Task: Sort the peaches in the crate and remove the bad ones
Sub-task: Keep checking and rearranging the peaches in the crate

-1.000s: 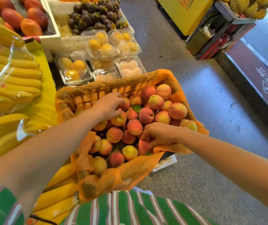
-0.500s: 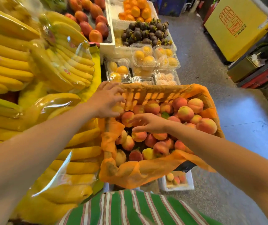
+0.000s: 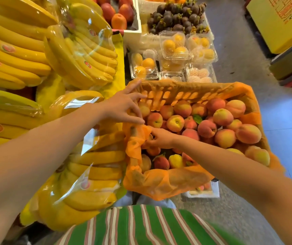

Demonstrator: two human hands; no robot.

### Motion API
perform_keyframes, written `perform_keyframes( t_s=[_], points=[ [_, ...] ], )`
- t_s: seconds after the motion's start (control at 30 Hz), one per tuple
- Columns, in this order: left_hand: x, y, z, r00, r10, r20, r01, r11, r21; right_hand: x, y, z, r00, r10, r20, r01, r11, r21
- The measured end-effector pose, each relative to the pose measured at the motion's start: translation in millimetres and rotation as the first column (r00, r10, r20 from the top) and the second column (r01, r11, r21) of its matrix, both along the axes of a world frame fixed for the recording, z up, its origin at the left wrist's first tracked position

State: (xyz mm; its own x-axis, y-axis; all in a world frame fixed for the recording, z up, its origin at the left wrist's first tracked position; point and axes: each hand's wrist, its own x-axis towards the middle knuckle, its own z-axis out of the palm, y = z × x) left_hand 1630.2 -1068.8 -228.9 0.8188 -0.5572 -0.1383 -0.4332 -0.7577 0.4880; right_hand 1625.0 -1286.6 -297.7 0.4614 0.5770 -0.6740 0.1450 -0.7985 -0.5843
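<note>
Both hands [image 3: 122, 106] [image 3: 161, 138] at crate [image 3: 186, 91] corner

Bright daylight, glare on banana wrap [image 3: 81, 41], edges warped, lower corners blurred.

Beneath the right hand [image 3: 161, 139], the peach being pinched is mostly covered by the fingers and by a fold of the orange liner [image 3: 136, 138], so its condition cannot be judged. Under the left hand [image 3: 122, 107], the crate [image 3: 182, 93] corner and a peach there are partly concealed (whether anything is gripped cannot be told). Peaches low in the pile below the right forearm are masked. To the left of the left arm, the bananas [image 3: 18, 55] are cut off by the frame edge.
</note>
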Motion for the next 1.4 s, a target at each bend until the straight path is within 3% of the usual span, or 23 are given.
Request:
perform_keyframes(
  t_s=[0.17, 0.37, 0.57, 0.67, 0.83, 0.93, 1.0, 1.2, 1.27, 1.33, 1.4],
  points=[
    [-7, -12, 9, 0.996, -0.084, 0.001, 0.083, 0.987, 0.136, 5, -9, 6, 0.998, -0.034, -0.055, 0.036, 0.999, 0.041],
    [-13, -4, 20, 0.998, 0.014, -0.059, -0.012, 0.999, 0.034, 18, -41, 28, 0.971, -0.178, -0.16, 0.192, 0.978, 0.076],
    [-28, 10, 29, 0.997, 0.063, 0.035, -0.065, 0.995, 0.079, 22, -61, 40, 0.909, -0.315, -0.271, 0.366, 0.916, 0.163],
    [-33, 2, 28, 0.985, 0.081, 0.153, -0.105, 0.983, 0.151, 21, -64, 46, 0.905, -0.321, -0.279, 0.382, 0.902, 0.201],
    [-33, -18, 30, 0.961, 0.111, 0.252, -0.163, 0.967, 0.198, 17, -68, 61, 0.832, -0.314, -0.457, 0.442, 0.873, 0.206],
    [-32, -38, 24, 0.972, 0.065, 0.224, -0.1, 0.984, 0.148, 16, -70, 68, 0.785, -0.331, -0.524, 0.489, 0.85, 0.196],
    [-32, -55, 22, 0.991, 0.078, 0.106, -0.086, 0.994, 0.073, 16, -70, 72, 0.779, -0.312, -0.544, 0.486, 0.849, 0.208],
    [-27, -75, 22, 0.955, 0.176, -0.24, -0.228, 0.951, -0.21, 20, -75, 77, 0.789, -0.266, -0.554, 0.454, 0.86, 0.233],
    [-22, -72, 23, 0.927, 0.219, -0.304, -0.296, 0.925, -0.236, 21, -77, 80, 0.789, -0.307, -0.532, 0.49, 0.837, 0.243],
    [-18, -65, 23, 0.92, 0.275, -0.279, -0.346, 0.904, -0.251, 24, -79, 81, 0.819, -0.411, -0.4, 0.531, 0.807, 0.258],
    [-14, -56, 21, 0.919, 0.332, -0.214, -0.384, 0.878, -0.287, 27, -81, 76, 0.885, -0.432, -0.171, 0.464, 0.845, 0.266]
  ],
)
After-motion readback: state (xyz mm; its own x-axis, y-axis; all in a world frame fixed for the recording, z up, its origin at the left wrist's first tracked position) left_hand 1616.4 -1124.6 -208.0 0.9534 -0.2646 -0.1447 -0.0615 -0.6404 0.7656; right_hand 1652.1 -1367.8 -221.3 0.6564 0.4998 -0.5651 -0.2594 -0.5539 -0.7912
